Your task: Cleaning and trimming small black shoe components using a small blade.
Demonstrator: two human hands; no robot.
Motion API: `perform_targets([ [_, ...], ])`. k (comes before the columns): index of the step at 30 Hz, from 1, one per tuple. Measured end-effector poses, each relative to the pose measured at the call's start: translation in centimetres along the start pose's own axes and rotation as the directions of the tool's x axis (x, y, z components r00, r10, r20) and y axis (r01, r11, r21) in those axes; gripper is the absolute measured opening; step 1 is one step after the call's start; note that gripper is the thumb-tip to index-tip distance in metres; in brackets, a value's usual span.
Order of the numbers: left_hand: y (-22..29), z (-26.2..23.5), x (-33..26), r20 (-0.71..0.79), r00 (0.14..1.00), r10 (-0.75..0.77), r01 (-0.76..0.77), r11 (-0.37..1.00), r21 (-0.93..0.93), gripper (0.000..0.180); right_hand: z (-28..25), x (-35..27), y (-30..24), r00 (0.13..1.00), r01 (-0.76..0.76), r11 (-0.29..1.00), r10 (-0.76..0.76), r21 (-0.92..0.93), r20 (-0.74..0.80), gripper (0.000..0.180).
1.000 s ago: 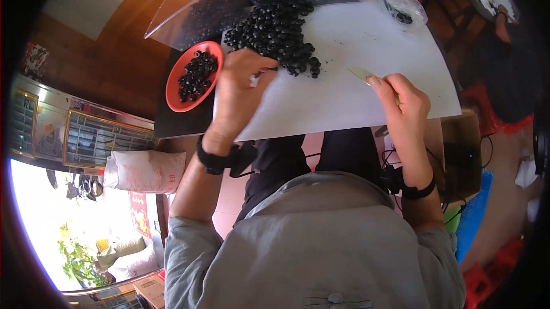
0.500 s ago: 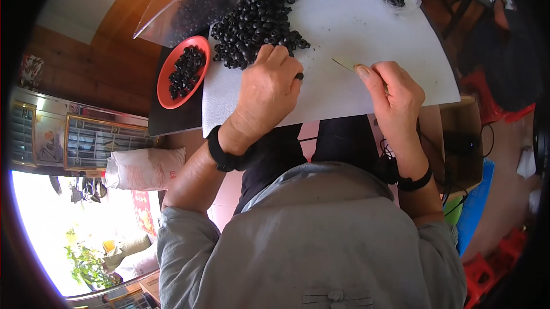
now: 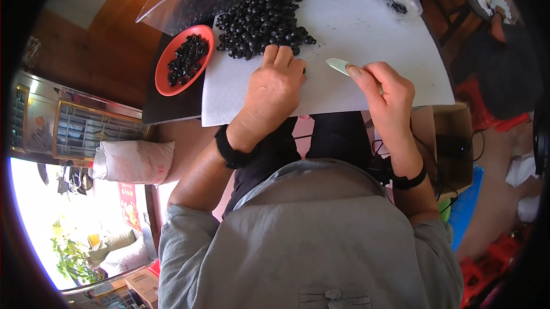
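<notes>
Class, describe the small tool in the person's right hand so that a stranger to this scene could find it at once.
Start at the white sheet on the table, with its heap of small black pieces at the far edge. Near the sheet's middle, the right hand pinches a slim pale blade-like tool. It is the only light, flat, pointed thing among the dark round pieces.

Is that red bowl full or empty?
Partly full: the red bowl holds a small heap of black beads, with bare red showing around them.
</notes>
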State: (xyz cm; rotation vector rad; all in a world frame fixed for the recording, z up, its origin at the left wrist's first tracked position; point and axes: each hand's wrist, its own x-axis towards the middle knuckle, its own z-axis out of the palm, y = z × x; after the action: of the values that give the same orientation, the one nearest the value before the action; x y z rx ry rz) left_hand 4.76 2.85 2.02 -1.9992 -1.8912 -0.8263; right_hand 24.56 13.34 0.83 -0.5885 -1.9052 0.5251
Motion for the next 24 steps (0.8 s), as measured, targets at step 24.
perform_targets([
  [24, 0.7, -0.7, -2.5, 0.314, 0.884, -0.347, 0.314, -0.057, -0.948, 0.03, 1.5, -0.1, -2.3, 0.961, -0.225, 0.967, 0.199, 0.124, 0.191, 0.033],
])
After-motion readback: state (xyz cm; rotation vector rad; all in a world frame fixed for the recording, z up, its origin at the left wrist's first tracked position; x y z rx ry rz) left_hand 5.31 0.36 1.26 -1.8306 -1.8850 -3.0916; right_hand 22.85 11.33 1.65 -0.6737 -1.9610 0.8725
